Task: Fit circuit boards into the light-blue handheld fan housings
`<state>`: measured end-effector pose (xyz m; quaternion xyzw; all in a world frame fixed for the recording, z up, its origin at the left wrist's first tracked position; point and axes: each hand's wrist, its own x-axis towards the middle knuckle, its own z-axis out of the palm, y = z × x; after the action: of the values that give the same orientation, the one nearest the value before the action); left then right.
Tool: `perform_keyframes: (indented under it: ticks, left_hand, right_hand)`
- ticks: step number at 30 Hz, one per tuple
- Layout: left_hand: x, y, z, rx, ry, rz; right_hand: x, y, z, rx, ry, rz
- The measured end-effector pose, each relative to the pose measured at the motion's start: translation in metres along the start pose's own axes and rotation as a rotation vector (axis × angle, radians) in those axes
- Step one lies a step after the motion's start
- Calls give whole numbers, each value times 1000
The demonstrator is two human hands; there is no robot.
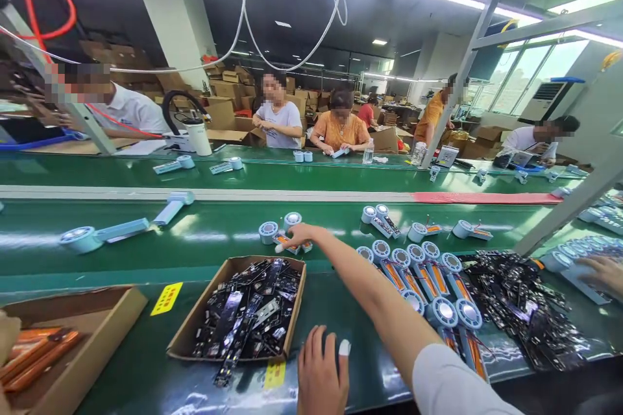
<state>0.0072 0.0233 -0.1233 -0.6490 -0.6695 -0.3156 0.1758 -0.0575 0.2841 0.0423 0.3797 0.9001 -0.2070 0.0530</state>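
My right hand (300,235) reaches over the conveyor belt, its fingers closed on the handle part of an opened light-blue handheld fan (268,231). A second handheld fan (293,220) lies against it; orange parts show in the handles. White covers are on both of my thumbs. Near the front edge, my left hand (321,369) rests palm down with fingers slightly apart and holds nothing. Beside it, a cardboard tray (298,311) holds many small black circuit boards (248,311). To the right lie several opened fans (444,312) with orange cells and wires.
A loose pile of black circuit boards (523,311) lies at right, near a co-worker's hand (603,274). A cardboard box (104,343) with orange-wrapped cells stands at left. Light-blue fans (80,239) lie along the green belt (224,220). A metal post (559,207) rises at right; co-workers sit opposite.
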Motion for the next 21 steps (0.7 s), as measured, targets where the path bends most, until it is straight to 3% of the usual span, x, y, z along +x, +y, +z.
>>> perform_keyframes:
  ticks: [4,9,13,16,19,21]
  left_hand:
    - [3,-1,1,18,54,14]
    - [7,0,1,5,103,30]
    - [8,0,-2,-88,82,-16]
    - [8,-1,-9,-287,69,-114]
    - [7,1,-24,-526,67,-267]
    - [6,3,-40,-616,61,-381]
  right_hand:
    - [-7,-33,17,39,152,112]
    - [-34,-23,-7,145,238,197]
    - [-94,-12,-14,207,362,219]
    - [-164,-10,10,224,441,227]
    - [-231,-12,53,246,461,256]
    - [-258,-11,84,225,438,325]
